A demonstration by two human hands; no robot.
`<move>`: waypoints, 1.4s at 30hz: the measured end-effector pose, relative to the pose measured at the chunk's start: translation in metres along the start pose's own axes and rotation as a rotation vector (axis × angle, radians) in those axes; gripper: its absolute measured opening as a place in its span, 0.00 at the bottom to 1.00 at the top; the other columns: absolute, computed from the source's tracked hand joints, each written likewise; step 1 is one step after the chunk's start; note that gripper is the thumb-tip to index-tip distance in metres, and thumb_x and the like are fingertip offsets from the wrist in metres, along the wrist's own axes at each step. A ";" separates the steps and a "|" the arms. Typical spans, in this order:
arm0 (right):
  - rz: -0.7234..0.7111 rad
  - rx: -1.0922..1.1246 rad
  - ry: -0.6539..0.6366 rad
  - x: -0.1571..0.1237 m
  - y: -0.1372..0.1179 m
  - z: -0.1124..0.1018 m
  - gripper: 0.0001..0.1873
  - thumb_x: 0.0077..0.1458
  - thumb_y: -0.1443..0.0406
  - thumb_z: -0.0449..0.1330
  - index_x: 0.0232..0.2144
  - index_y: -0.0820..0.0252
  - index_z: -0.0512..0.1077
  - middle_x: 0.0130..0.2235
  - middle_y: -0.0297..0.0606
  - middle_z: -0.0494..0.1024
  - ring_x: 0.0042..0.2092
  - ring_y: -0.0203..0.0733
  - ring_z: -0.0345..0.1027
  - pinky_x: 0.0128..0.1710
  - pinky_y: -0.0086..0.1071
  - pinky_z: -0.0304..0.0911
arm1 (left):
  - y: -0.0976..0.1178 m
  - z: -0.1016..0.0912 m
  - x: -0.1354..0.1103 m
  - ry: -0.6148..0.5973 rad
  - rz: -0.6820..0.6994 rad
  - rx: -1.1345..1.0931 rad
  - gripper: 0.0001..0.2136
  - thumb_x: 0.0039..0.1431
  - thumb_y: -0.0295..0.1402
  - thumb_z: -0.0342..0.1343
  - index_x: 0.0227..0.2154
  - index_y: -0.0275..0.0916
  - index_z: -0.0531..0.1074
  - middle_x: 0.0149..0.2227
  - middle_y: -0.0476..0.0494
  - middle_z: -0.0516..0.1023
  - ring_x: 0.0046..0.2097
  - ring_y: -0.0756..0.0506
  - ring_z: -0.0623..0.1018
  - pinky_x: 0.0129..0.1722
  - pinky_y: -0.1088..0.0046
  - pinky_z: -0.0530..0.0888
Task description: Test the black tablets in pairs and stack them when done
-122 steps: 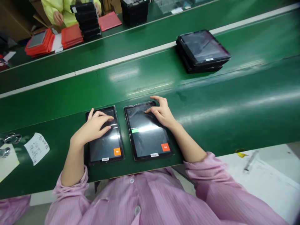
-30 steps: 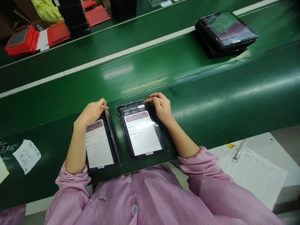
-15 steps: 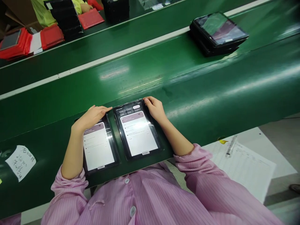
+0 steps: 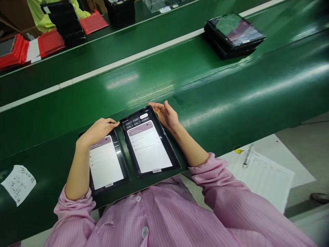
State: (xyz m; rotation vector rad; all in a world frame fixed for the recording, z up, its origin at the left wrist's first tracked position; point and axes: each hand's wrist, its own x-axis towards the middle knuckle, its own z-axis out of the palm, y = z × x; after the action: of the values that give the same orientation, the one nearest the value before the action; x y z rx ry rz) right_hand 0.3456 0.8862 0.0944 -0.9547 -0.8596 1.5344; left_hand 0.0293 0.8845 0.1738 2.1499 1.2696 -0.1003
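Two black tablets lie side by side on the near strip of the green conveyor belt (image 4: pixel 231 85), directly in front of the person. Both are lit and show the same screen: a white panel under a mauve header bar. The right tablet (image 4: pixel 149 144) also shows a row of small rounded buttons along its far end. Each has a small white label at its near edge, and both seem wrapped in clear film.

The left hand (image 4: pixel 99 129) lies over the far end of the left tablet (image 4: pixel 106 163) and hides that part of the screen. Its fingers are bent and their tips rest at the far right corner. I cannot tell whether they grip the edge or only rest on it. The right hand (image 4: pixel 166 115) is loosely open, with its palm turned towards the right tablet and its fingers against the far right corner.

Far to the right on the belt, well apart from the hands, stands a stack of dark tablets (image 4: pixel 233 34). A handwritten note (image 4: pixel 17 183) lies near left on the belt. Near right, below the belt's edge, a printed sheet (image 4: pixel 262 175) has a pen (image 4: pixel 248 156) lying on it. Across a second belt at the far left are red pouches (image 4: pixel 51 43), a stack of black trays (image 4: pixel 64 20) and another person's yellow-green sleeve (image 4: pixel 38 10).

The screen text, the labels and the note are too small to read.
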 end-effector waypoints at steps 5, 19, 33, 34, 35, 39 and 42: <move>-0.059 -0.244 0.039 0.004 0.007 -0.006 0.41 0.52 0.29 0.47 0.39 0.56 0.75 0.46 0.45 0.78 0.54 0.52 0.70 0.55 0.46 0.66 | -0.002 -0.003 -0.003 -0.014 -0.018 0.004 0.30 0.70 0.56 0.32 0.62 0.51 0.70 0.64 0.44 0.68 0.61 0.36 0.69 0.62 0.55 0.66; -0.521 -1.092 -0.060 -0.016 -0.004 -0.002 0.41 0.64 0.37 0.36 0.37 0.52 0.82 0.58 0.45 0.68 0.59 0.56 0.58 0.62 0.53 0.57 | -0.034 -0.021 -0.023 -0.023 -0.115 -0.074 0.35 0.66 0.50 0.47 0.72 0.52 0.42 0.61 0.43 0.72 0.56 0.38 0.75 0.55 0.59 0.72; -0.249 -0.992 -0.330 -0.015 -0.002 -0.023 0.57 0.47 0.39 0.67 0.70 0.52 0.50 0.66 0.53 0.60 0.66 0.65 0.55 0.64 0.59 0.53 | -0.033 -0.014 -0.023 -0.066 -0.074 0.110 0.54 0.43 0.53 0.69 0.71 0.46 0.51 0.60 0.34 0.72 0.58 0.30 0.73 0.53 0.58 0.73; -0.273 -1.040 -0.392 -0.017 -0.003 -0.023 0.63 0.42 0.40 0.71 0.71 0.52 0.47 0.68 0.53 0.57 0.68 0.67 0.50 0.66 0.60 0.50 | -0.032 -0.014 -0.022 -0.045 -0.072 0.123 0.52 0.44 0.52 0.70 0.70 0.47 0.53 0.60 0.36 0.72 0.58 0.30 0.73 0.52 0.58 0.73; -0.294 -1.080 -0.438 -0.018 -0.004 -0.023 0.67 0.38 0.42 0.74 0.71 0.52 0.45 0.69 0.53 0.54 0.69 0.70 0.47 0.66 0.62 0.48 | -0.032 -0.015 -0.022 -0.022 -0.071 0.118 0.48 0.46 0.51 0.69 0.69 0.49 0.55 0.60 0.38 0.73 0.59 0.31 0.73 0.53 0.59 0.72; -0.301 -1.057 -0.356 -0.017 -0.001 -0.021 0.59 0.47 0.50 0.72 0.71 0.51 0.45 0.67 0.51 0.58 0.67 0.66 0.52 0.65 0.61 0.51 | -0.035 -0.020 -0.022 0.040 -0.083 0.005 0.31 0.58 0.49 0.60 0.64 0.52 0.65 0.57 0.44 0.77 0.57 0.35 0.76 0.54 0.59 0.72; -0.269 -0.921 -0.157 -0.012 0.004 -0.020 0.41 0.59 0.56 0.61 0.69 0.52 0.50 0.59 0.49 0.72 0.59 0.56 0.66 0.61 0.56 0.61 | -0.034 -0.019 -0.021 0.108 -0.137 -0.028 0.22 0.66 0.46 0.50 0.60 0.50 0.71 0.50 0.44 0.82 0.48 0.38 0.81 0.50 0.59 0.74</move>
State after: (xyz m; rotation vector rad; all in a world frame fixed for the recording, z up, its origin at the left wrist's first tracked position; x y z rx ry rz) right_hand 0.3632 0.8745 0.0836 -1.2875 -1.8027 0.9585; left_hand -0.0147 0.8904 0.1807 2.0675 1.4719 -0.0232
